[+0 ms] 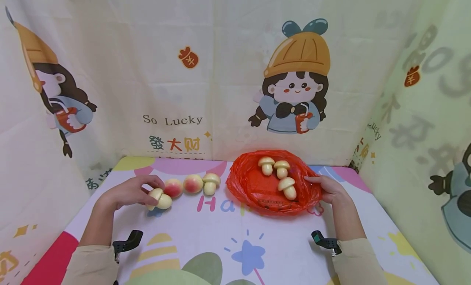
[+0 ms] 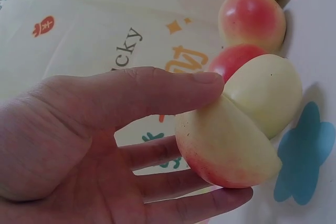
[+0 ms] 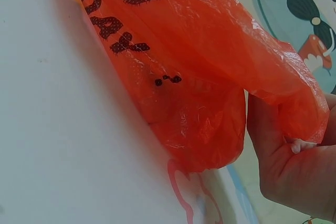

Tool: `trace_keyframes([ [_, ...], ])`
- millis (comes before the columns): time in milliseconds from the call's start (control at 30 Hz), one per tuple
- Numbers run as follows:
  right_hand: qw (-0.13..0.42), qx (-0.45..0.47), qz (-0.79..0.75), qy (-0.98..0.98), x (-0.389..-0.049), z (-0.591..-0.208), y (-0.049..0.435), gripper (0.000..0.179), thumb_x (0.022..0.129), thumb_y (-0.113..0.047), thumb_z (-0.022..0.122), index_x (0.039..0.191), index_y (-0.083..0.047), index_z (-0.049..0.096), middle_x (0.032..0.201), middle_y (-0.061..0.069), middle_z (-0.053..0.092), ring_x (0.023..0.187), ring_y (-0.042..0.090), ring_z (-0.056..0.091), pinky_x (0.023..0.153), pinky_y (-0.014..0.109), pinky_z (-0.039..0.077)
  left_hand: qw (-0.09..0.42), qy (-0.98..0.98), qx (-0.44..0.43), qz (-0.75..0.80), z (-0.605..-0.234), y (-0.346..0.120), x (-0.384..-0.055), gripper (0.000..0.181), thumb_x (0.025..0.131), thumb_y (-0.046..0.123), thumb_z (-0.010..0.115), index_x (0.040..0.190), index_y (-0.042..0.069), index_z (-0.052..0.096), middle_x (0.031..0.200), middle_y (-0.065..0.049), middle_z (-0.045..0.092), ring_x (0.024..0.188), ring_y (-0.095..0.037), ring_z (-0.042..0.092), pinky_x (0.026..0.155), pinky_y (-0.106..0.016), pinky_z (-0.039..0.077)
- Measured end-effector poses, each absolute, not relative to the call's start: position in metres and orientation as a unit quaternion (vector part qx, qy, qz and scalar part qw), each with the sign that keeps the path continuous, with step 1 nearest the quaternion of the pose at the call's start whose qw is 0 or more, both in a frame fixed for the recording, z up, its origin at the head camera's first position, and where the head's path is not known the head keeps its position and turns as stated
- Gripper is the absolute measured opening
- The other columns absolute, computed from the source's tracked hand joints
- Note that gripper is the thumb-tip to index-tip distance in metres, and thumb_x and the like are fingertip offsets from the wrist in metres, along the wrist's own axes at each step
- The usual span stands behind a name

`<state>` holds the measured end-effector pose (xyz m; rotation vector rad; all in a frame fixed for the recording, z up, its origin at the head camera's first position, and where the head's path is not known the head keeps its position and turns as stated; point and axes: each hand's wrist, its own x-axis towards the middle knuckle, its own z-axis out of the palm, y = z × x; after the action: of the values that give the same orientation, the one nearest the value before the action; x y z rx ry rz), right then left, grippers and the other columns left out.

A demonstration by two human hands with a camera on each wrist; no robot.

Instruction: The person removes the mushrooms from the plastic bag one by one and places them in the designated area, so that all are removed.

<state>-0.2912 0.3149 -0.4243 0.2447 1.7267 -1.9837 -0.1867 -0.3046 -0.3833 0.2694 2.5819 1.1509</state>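
Observation:
My left hand (image 1: pixel 134 191) grips a cream toy mushroom (image 1: pixel 164 201) between thumb and fingers at the left of the table. In the left wrist view the thumb lies on the mushroom's cap (image 2: pixel 220 140), which has a reddish edge. Beside it sit two pink-and-cream peaches (image 1: pixel 173 188) (image 1: pixel 193 183) and another mushroom (image 1: pixel 211 184). My right hand (image 1: pixel 331 189) pinches the right rim of an open red plastic bag (image 3: pixel 178 93), its thumb over the rim. Inside the bag lie three mushrooms (image 1: pixel 266 165) (image 1: pixel 282 169) (image 1: pixel 287 188).
A printed cloth covers the table (image 1: pixel 206 227). Cartoon-patterned curtains (image 1: pixel 228 72) stand close behind and on both sides. The bag stands near the back edge, right of the row of toys.

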Motion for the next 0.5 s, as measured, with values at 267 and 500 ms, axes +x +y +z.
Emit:
trace_keyframes([
  [267,0.248,0.095,-0.729,0.631,-0.291,-0.4255,0.3157,0.041,0.105,-0.026,0.061,0.135,-0.014,0.036,0.109,0.0,0.067,0.096,0.017,0.075,0.088,0.036,0.063,0.146,0.9,0.081,0.402,-0.3857,-0.3031,-0.188,0.04,0.085,0.014,0.083,0.12,0.006,0.065,0.124,-0.015,0.06,0.11,-0.032,0.055,0.082,-0.036,0.059],
  [500,0.246,0.092,-0.729,0.632,-0.2909,-0.4237,0.3151,0.038,0.105,-0.025,0.062,0.133,-0.014,0.038,0.106,-0.001,0.069,0.094,0.016,0.076,0.087,0.035,0.063,0.142,0.9,0.089,0.402,-0.3878,-0.3039,-0.1893,0.039,0.086,0.013,0.083,0.119,0.006,0.065,0.124,-0.015,0.061,0.108,-0.03,0.056,0.081,-0.035,0.059],
])
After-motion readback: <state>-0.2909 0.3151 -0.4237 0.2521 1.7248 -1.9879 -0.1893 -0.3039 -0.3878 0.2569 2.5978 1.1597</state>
